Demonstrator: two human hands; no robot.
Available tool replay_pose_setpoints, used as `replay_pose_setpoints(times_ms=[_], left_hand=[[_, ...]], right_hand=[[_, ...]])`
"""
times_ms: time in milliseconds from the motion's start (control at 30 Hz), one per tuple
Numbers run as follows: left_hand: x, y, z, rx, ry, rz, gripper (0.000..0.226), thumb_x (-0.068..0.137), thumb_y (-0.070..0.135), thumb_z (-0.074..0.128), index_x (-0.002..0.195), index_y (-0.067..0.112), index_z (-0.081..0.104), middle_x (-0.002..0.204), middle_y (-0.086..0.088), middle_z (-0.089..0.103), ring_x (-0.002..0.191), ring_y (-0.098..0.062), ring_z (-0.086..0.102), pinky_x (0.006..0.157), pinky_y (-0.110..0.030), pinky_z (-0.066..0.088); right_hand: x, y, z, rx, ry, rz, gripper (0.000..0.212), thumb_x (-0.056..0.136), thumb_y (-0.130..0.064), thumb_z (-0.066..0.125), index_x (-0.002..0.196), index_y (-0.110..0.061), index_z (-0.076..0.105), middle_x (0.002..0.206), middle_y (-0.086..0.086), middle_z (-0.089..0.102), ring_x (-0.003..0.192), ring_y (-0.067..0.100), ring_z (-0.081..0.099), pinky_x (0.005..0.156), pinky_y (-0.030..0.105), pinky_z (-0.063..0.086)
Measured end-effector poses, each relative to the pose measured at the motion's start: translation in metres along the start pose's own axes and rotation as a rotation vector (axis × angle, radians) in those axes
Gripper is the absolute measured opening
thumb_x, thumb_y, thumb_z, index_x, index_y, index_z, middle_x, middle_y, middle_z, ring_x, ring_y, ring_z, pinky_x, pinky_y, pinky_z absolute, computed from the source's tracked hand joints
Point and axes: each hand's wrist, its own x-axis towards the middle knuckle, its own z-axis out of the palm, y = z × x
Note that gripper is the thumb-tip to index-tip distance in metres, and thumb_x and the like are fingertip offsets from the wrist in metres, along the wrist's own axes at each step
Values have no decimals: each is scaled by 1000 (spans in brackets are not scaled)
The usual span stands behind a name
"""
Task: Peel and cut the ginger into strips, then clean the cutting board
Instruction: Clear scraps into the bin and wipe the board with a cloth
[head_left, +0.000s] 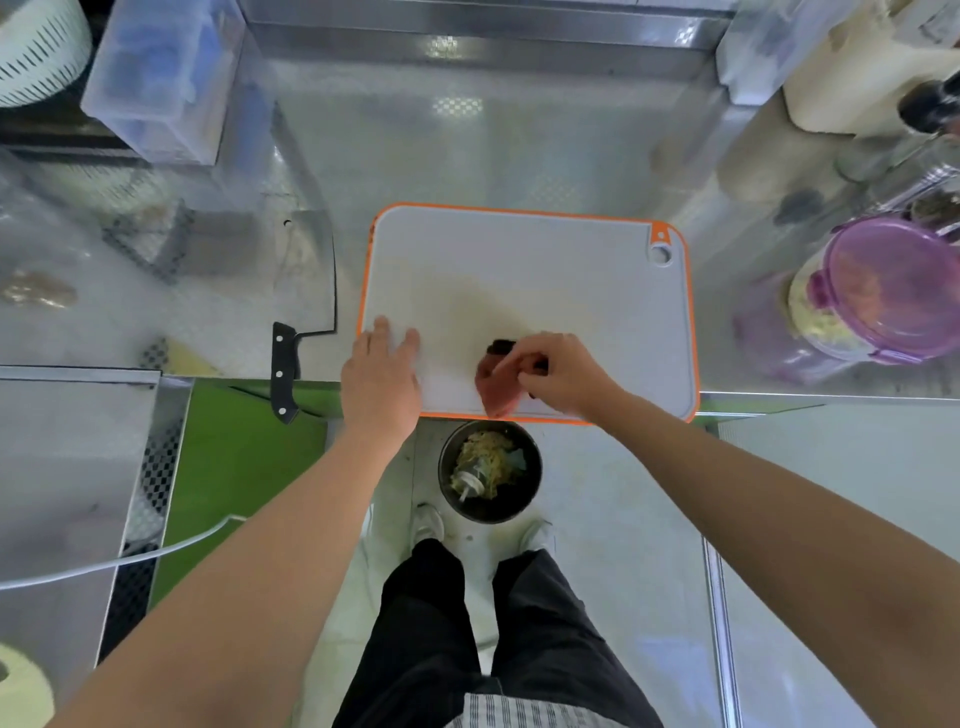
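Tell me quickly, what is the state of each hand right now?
Left hand: open, fingers straight, pressing flat on the cutting board.
Right hand: closed, fingers holding a red cloth on the board.

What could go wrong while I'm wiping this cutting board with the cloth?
The cleaver lies with its handle past the counter edge, beside your left forearm; a bump could drop it toward your feet. The cutting board overhangs that edge above the bin; hard strokes with the cloth in your right hand might slide or tip it, though your left hand rests on it.
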Motion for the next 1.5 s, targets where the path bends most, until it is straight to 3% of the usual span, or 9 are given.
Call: replay_pose_setpoints(times_ms=[100, 300, 433, 533, 667, 833, 1100, 1267, 1500], left_hand=[[-3, 4, 6, -4, -17, -35, 53, 99, 22, 39, 149, 21, 22, 159, -15, 10, 144, -34, 14, 108, -47, 32], [-3, 5, 12, -12, -44, -37, 54, 100, 25, 35, 151, 21, 19, 160, -15, 6, 146, -34, 8, 112, -51, 25], [-16, 18, 7, -165, 201, -189, 46, 93, 20, 49, 137, 11, 42, 144, -21, 33, 129, -39, 31, 101, -47, 35], [-29, 33, 11, -547, 256, -552, 50, 90, 26, 58, 126, -3, 41, 127, -21, 40, 114, -36, 43, 92, -42, 43], [-37, 50, 12, -1467, -199, -1094, 51, 88, 43, 62, 118, 6, 44, 99, -11, 50, 83, -23, 54, 85, -35, 50], [-40, 59, 12, -1903, -234, -964, 29, 96, 20, 58, 121, 7, 51, 131, -13, 55, 118, -27, 57, 104, -40, 45], [-80, 45, 15, -2126, -183, -892, 39, 84, 11, 72, 120, 7, 58, 112, -10, 68, 94, -21, 67, 63, -31, 60], [-112, 45, 15, -2167, -82, -840, 39, 86, 5, 68, 123, 2, 56, 115, -13, 66, 92, -22, 67, 71, -34, 61], [-179, 62, 16, -2189, 100, -779, 37, 87, 3, 67, 122, 3, 57, 115, -11, 66, 99, -22, 66, 74, -33, 60]], right_hand=[[5, 4, 3, -49, 203, 14, 47, 72, 10, 54, 111, -10, 71, 98, 7, 67, 95, 23, 56, 88, 26, 41], [-40, 5, 7, 36, -60, 44, 35, 71, 5, 54, 89, -14, 77, 67, -14, 58, 62, 8, 50, 63, 21, 42], [-38, 19, -3, 5, 254, 111, 37, 75, 5, 56, 105, -11, 72, 84, -10, 55, 87, 18, 52, 81, 29, 43], [-48, 21, 6, 63, 192, 177, 27, 74, 0, 59, 92, -14, 74, 83, -10, 59, 83, 16, 56, 76, 28, 46], [-69, 23, 11, 198, 214, 279, 27, 75, 1, 55, 86, -16, 73, 71, -13, 60, 66, 12, 56, 65, 28, 50], [-81, 15, 15, 257, 240, 333, 32, 78, -1, 54, 94, -21, 72, 76, -8, 61, 73, 20, 62, 68, 31, 55], [-108, -4, 29, 399, 449, 399, 26, 78, -1, 49, 79, -18, 68, 73, 5, 60, 61, 20, 56, 62, 44, 57], [-131, -16, 39, 382, 494, 352, 30, 74, -5, 50, 64, -31, 61, 69, 4, 60, 57, 21, 55, 59, 44, 56], [-177, -18, 45, 318, 418, 277, 16, 74, -12, 51, 75, -21, 65, 74, 4, 61, 69, 28, 60, 66, 48, 57]])
